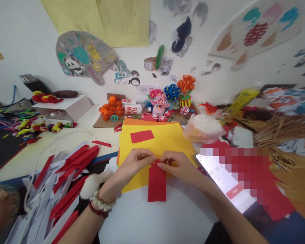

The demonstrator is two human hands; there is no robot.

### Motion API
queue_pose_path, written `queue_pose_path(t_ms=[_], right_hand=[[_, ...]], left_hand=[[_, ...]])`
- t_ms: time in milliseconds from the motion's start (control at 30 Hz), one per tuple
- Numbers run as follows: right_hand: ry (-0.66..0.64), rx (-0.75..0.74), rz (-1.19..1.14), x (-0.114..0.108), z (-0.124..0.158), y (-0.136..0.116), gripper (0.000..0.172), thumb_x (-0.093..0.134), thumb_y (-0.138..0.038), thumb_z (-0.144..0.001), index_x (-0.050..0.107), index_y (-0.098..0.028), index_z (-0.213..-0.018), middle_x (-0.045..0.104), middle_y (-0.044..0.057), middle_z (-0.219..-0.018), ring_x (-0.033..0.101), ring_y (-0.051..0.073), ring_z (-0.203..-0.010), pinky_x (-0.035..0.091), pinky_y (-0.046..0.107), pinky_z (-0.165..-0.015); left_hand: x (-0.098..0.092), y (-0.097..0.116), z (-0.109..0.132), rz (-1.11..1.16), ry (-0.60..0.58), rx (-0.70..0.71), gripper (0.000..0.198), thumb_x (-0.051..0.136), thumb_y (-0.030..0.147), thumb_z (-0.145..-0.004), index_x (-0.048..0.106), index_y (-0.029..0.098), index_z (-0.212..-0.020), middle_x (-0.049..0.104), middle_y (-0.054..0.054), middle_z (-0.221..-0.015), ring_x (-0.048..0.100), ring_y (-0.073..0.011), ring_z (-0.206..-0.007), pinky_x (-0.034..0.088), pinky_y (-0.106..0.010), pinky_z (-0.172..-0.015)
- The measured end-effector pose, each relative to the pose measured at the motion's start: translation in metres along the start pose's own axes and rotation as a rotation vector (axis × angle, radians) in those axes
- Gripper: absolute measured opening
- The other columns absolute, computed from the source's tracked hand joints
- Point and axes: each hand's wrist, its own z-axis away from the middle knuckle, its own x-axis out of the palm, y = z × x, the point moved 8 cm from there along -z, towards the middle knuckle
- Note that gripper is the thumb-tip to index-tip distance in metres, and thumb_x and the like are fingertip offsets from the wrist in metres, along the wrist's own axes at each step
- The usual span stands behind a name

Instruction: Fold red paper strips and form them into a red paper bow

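Between my two hands hangs a red paper strip, its top end pinched at the fingertips. My left hand is closed on the strip's upper left corner, thumb and fingers together. My right hand grips the upper right corner the same way. Whether the top edge is folded is hidden by the fingers. Beneath the hands lies a stack of yellow paper with orange sheets under it. A second red paper piece rests flat on the yellow sheet. A white surface is nearest to me.
Red and white paper strips are heaped at the left. A lit phone showing a timer lies at the right by red paper. Behind stand a plastic-wrapped tub, craft flowers and a white box.
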Motion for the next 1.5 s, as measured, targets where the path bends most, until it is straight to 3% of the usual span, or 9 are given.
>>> queue_pose_path(t_ms=[367, 1067, 1500], right_hand=[[-0.066, 0.037, -0.019, 0.004, 0.002, -0.002, 0.020, 0.055, -0.033, -0.086, 0.064, -0.019, -0.075, 0.062, -0.001, -0.073, 0.052, 0.012, -0.066, 0.039, 0.024, -0.059], [-0.099, 0.064, -0.014, 0.009, 0.002, 0.006, 0.015, 0.058, -0.027, -0.081, 0.063, -0.018, -0.069, 0.057, -0.002, -0.066, 0.048, 0.011, -0.061, 0.035, 0.024, -0.056], [-0.086, 0.085, -0.054, 0.007, 0.002, 0.007, 0.014, 0.059, -0.027, -0.081, 0.063, -0.019, -0.071, 0.059, -0.002, -0.067, 0.049, 0.011, -0.061, 0.035, 0.023, -0.056]], left_hand=[[0.006, -0.006, 0.002, 0.107, -0.069, -0.093, 0.021, 0.071, 0.035, -0.070, 0.072, 0.014, -0.074, 0.068, -0.005, -0.075, 0.057, -0.0163, -0.074, 0.044, -0.026, -0.068], [0.006, -0.016, -0.003, -0.087, -0.078, -0.048, 0.026, 0.070, 0.038, -0.071, 0.069, 0.012, -0.072, 0.058, 0.000, -0.061, 0.047, -0.0105, -0.058, 0.035, -0.023, -0.054], [0.007, -0.015, -0.001, 0.007, -0.111, -0.093, 0.022, 0.069, 0.035, -0.072, 0.071, 0.013, -0.074, 0.066, -0.003, -0.071, 0.054, -0.0132, -0.068, 0.040, -0.025, -0.064]])
